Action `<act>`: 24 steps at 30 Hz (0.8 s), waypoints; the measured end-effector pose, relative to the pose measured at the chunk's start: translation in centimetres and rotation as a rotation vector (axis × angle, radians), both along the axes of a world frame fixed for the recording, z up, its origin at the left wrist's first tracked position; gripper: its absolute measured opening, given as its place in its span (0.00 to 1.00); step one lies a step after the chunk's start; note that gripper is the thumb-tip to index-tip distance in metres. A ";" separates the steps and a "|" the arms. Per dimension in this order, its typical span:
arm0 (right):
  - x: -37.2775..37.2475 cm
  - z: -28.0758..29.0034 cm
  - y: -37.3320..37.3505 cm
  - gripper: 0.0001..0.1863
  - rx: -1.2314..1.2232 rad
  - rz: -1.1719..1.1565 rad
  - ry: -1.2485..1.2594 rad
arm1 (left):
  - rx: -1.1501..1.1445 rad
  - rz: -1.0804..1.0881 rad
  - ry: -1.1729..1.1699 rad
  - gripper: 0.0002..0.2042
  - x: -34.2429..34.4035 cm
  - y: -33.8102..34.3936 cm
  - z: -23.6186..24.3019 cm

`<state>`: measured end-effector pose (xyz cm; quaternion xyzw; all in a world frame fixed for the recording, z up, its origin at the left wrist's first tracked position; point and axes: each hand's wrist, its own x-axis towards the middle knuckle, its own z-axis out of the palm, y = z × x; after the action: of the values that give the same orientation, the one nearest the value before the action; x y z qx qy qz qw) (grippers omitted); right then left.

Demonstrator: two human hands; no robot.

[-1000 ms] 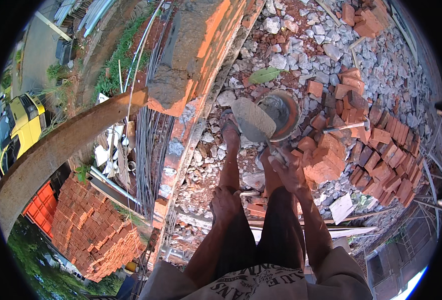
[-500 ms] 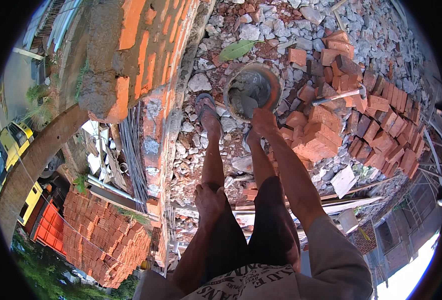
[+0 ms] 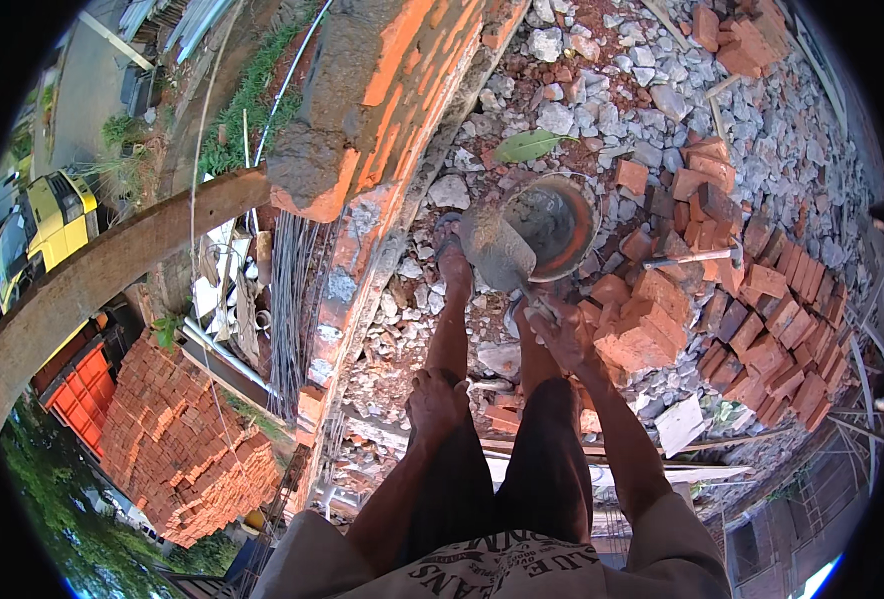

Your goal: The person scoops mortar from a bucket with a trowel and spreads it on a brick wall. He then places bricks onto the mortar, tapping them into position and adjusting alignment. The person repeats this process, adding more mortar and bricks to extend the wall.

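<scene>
My right hand (image 3: 562,334) is closed round the handle of a trowel (image 3: 499,248). Grey wet mortar covers the trowel's blade, which is raised over the left rim of a round bucket (image 3: 584,238). More mortar lies inside the bucket, whose inner wall shows orange on the right. My left hand (image 3: 435,401) rests on my left knee, fingers laid over it, with nothing held. To the left stands a low brick wall (image 3: 402,110) with fresh mortar (image 3: 312,165) spread on its top and end.
Bricks (image 3: 644,319) are heaped to the right, with a hammer (image 3: 694,259) lying on them. Rubble (image 3: 622,110) covers the ground around my feet. A wooden board (image 3: 112,260) reaches the wall's end from the left. Beyond lie thin rods (image 3: 295,309) and a large brick stack (image 3: 182,439).
My right hand has drawn the trowel up out of the bucket and leftward, now loaded with mortar. The view has shifted, while my left hand stays on the knee.
</scene>
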<state>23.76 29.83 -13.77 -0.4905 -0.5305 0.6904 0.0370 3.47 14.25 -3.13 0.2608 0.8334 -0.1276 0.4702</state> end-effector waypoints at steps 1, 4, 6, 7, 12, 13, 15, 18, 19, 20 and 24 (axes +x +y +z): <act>-2.2 3.7 0.9 0.25 0.089 0.106 -0.043 | 0.028 0.009 0.001 0.27 0.0 0.1 0.0; -8.4 13.9 3.5 0.21 0.056 0.167 0.200 | 0.063 0.028 0.010 0.25 -0.2 -0.4 0.0; -11.9 18.2 5.2 0.18 -0.091 0.206 0.381 | 0.162 0.117 -0.035 0.24 -0.2 -1.1 -0.1; -13.9 19.2 6.1 0.17 -0.258 0.201 0.472 | 0.242 0.204 -0.080 0.24 -0.3 -1.4 -0.1; -20.8 18.9 10.7 0.20 -1.064 0.059 0.468 | 0.244 0.027 0.000 0.31 -0.2 -1.3 -0.8; -21.2 18.9 11.3 0.20 -1.093 0.042 0.456 | 0.153 0.155 -0.035 0.31 -0.3 -1.0 -0.7; -20.5 20.0 11.9 0.19 -1.188 0.044 0.550 | 0.130 0.141 -0.034 0.31 -0.6 -0.2 -0.2; -18.1 23.0 11.5 0.18 -0.950 0.244 0.400 | 0.207 0.177 0.021 0.30 -1.5 0.9 1.4; -17.2 24.4 11.0 0.18 -0.655 0.338 0.299 | 0.236 0.146 0.050 0.30 -2.0 1.3 2.0; -16.7 25.1 11.0 0.17 -0.247 0.454 0.230 | 0.265 0.119 0.069 0.30 -2.6 1.7 2.6; -16.2 27.5 11.2 0.15 0.747 0.735 -0.120 | 0.350 0.193 0.027 0.31 -5.8 1.5 5.7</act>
<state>7.54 40.98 13.71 -0.2642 -0.8785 0.3926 -0.0656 -2.31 15.72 2.58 0.2557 0.8702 0.0615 0.4166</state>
